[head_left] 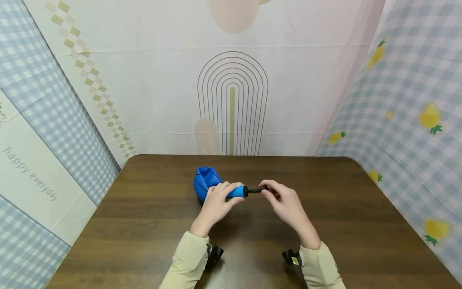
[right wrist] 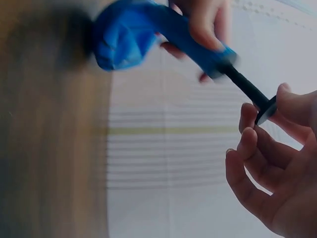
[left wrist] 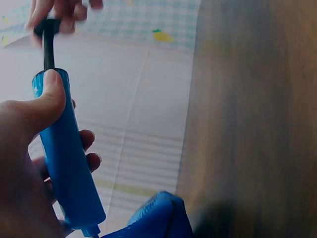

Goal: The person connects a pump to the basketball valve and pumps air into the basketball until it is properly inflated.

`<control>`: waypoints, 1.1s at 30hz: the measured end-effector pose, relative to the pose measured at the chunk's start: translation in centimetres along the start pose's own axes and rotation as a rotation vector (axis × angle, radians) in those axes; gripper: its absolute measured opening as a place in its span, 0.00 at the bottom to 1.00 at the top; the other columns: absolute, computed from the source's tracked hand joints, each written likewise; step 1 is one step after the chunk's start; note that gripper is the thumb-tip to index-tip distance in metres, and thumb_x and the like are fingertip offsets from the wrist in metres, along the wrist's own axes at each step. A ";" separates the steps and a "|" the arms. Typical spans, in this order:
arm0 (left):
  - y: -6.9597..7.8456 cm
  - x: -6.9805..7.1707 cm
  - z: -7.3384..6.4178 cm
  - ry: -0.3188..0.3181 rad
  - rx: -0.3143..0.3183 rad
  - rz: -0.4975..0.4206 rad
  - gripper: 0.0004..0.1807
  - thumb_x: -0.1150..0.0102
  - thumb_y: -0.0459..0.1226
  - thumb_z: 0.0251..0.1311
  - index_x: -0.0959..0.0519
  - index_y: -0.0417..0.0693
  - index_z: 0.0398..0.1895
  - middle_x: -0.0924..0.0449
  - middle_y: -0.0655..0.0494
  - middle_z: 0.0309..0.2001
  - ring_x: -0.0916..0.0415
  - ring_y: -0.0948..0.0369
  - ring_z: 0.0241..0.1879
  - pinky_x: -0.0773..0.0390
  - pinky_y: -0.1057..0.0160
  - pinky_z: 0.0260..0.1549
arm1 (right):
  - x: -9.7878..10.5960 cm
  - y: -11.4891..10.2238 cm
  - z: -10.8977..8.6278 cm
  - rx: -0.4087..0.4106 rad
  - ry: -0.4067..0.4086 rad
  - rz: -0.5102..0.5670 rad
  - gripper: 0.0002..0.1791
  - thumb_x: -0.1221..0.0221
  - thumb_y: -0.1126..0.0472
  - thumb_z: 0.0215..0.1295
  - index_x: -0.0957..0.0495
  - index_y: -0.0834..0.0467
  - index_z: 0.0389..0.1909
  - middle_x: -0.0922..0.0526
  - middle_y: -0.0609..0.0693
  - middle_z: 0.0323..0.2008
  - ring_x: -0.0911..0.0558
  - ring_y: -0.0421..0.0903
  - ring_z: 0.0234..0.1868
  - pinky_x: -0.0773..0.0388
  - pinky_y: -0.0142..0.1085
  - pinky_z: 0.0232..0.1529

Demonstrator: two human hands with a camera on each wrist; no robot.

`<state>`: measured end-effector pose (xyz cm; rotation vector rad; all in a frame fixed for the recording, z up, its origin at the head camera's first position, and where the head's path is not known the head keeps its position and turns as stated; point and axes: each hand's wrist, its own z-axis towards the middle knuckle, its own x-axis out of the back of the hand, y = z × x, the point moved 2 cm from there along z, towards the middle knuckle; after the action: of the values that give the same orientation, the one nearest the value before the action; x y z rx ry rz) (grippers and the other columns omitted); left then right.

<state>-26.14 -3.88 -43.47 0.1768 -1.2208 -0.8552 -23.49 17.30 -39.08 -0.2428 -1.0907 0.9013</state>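
Note:
My left hand grips the blue barrel of a small hand pump, its thumb lying along the barrel near the top end. A black rod sticks out of that end, to the right in the head view. With thumb and fingertips my right hand pinches the black disc-shaped handle at the rod's tip. At the pump's other end sits a dented, partly collapsed blue ball with black lines, just beyond the left hand. The left hand partly hides the ball and the barrel.
Both hands are over a dark brown wooden table. Behind it hangs a pale patterned cloth, with checked cloths at both sides. A small black camera sits at the left wrist and another black camera at the right.

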 end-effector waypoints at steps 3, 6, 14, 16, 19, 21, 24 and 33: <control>-0.6 0.7 0.1 -0.001 0.020 -0.007 0.23 0.40 0.52 0.60 0.24 0.62 0.58 0.19 0.56 0.44 0.28 0.55 0.46 0.36 0.46 0.57 | 1.4 0.1 -0.1 -0.020 0.043 0.003 0.09 0.42 0.61 0.67 0.20 0.54 0.46 0.20 0.45 0.28 0.26 0.35 0.25 0.28 0.30 0.28; -0.8 1.2 0.2 -0.010 0.016 -0.010 0.23 0.40 0.51 0.60 0.24 0.61 0.59 0.20 0.56 0.44 0.27 0.55 0.46 0.35 0.46 0.56 | 2.1 0.2 -0.3 -0.026 0.077 0.018 0.09 0.42 0.60 0.68 0.19 0.54 0.47 0.20 0.45 0.28 0.25 0.35 0.26 0.27 0.30 0.28; 0.4 0.9 0.1 0.024 -0.078 0.027 0.23 0.36 0.47 0.58 0.22 0.58 0.58 0.19 0.56 0.41 0.27 0.56 0.43 0.33 0.50 0.49 | -0.1 -0.3 -0.2 -0.005 0.058 0.066 0.09 0.42 0.62 0.66 0.19 0.56 0.46 0.17 0.48 0.30 0.28 0.35 0.24 0.28 0.29 0.26; 0.9 0.6 0.1 0.015 -0.097 0.018 0.23 0.37 0.47 0.59 0.23 0.58 0.58 0.18 0.55 0.43 0.27 0.55 0.44 0.33 0.51 0.49 | -1.0 -0.6 -0.1 0.005 0.031 0.063 0.09 0.42 0.61 0.66 0.20 0.56 0.45 0.18 0.49 0.29 0.30 0.36 0.24 0.29 0.29 0.26; 1.2 0.2 0.0 0.005 -0.115 0.010 0.23 0.38 0.47 0.60 0.23 0.57 0.59 0.18 0.56 0.43 0.27 0.56 0.45 0.33 0.53 0.48 | -2.0 -0.8 -0.1 -0.004 -0.003 0.064 0.10 0.42 0.60 0.65 0.20 0.57 0.45 0.21 0.48 0.28 0.31 0.37 0.24 0.30 0.28 0.27; 1.1 0.1 0.0 0.006 -0.115 -0.003 0.22 0.38 0.47 0.59 0.23 0.58 0.58 0.19 0.56 0.43 0.27 0.56 0.45 0.34 0.52 0.50 | -2.4 -0.8 -0.1 -0.006 -0.023 0.062 0.09 0.42 0.60 0.65 0.21 0.56 0.45 0.22 0.48 0.27 0.31 0.38 0.24 0.31 0.28 0.27; 0.8 0.1 0.0 0.013 -0.111 0.002 0.22 0.38 0.48 0.59 0.23 0.60 0.57 0.19 0.57 0.41 0.28 0.56 0.45 0.34 0.50 0.52 | -2.5 -0.8 -0.1 -0.016 -0.040 0.054 0.08 0.41 0.59 0.65 0.22 0.54 0.44 0.27 0.47 0.24 0.33 0.38 0.22 0.33 0.28 0.25; -0.6 0.4 -0.1 -0.004 -0.040 0.016 0.23 0.39 0.51 0.59 0.24 0.62 0.59 0.19 0.56 0.44 0.26 0.55 0.45 0.34 0.48 0.55 | -0.9 0.0 0.1 -0.056 -0.073 0.033 0.09 0.43 0.55 0.68 0.23 0.52 0.46 0.25 0.46 0.25 0.34 0.35 0.21 0.34 0.29 0.25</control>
<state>-26.30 -4.62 -43.57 0.1329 -1.2060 -0.8655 -23.66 16.60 -39.62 -0.2764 -1.1833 0.9161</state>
